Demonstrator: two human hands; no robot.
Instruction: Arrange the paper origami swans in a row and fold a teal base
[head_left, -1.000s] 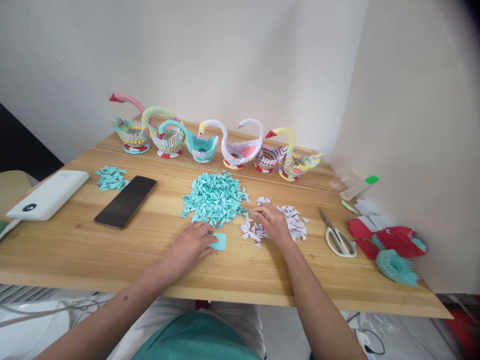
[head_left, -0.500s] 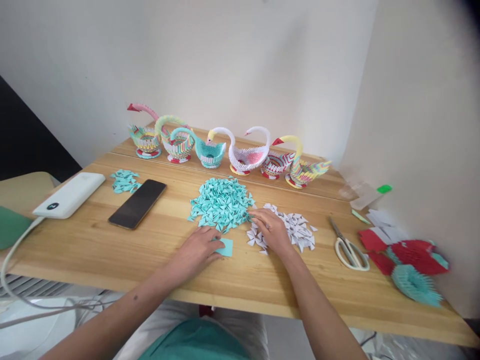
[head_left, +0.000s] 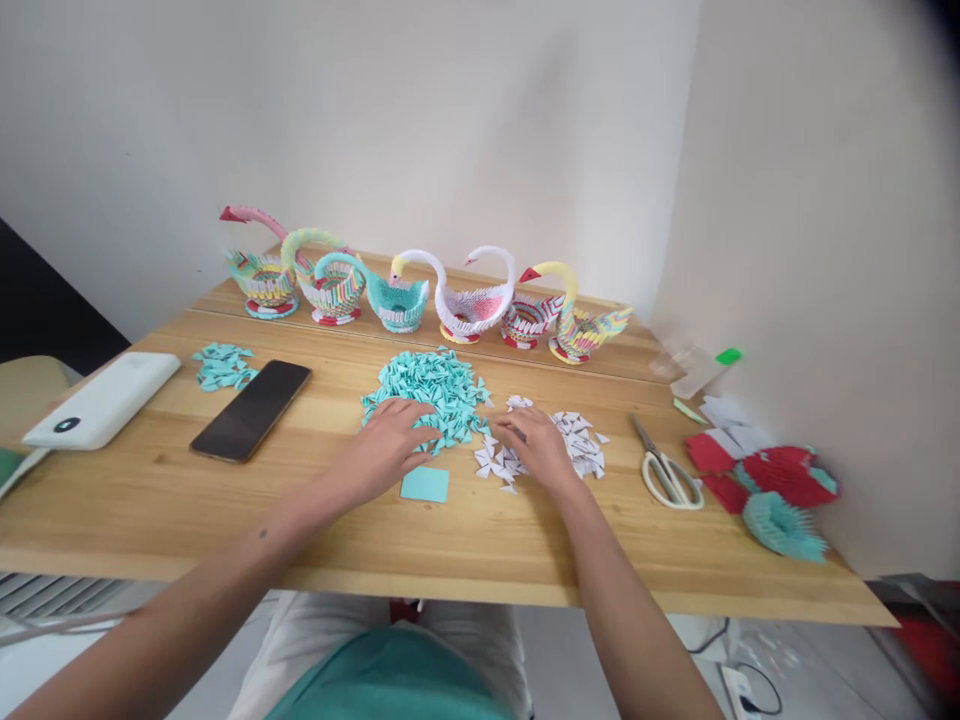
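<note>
My left hand (head_left: 396, 437) is over the near left edge of a heap of folded teal paper triangles (head_left: 435, 385), its fingers apart and nothing visible in them. Just below it on the table lies a flat teal paper rectangle (head_left: 424, 485). My right hand (head_left: 534, 445) is above a spread of folded white paper triangles (head_left: 577, 440), partly covering them. Its fingers point left toward the teal heap, loosely bent and apart from the thumb, and I see nothing held.
Several folded-paper swans (head_left: 397, 305) stand along the back. At left are a white power bank (head_left: 105, 400), a phone (head_left: 251, 410) and a smaller teal pile (head_left: 223, 367). Scissors (head_left: 670, 475), red paper (head_left: 709, 453) and a teal folded-paper piece (head_left: 784, 525) lie at right.
My left hand has lifted off the teal rectangle and moved up to the heap, leaving the rectangle uncovered. My right hand has drawn slightly away from the heap's edge. The view has shifted right.
</note>
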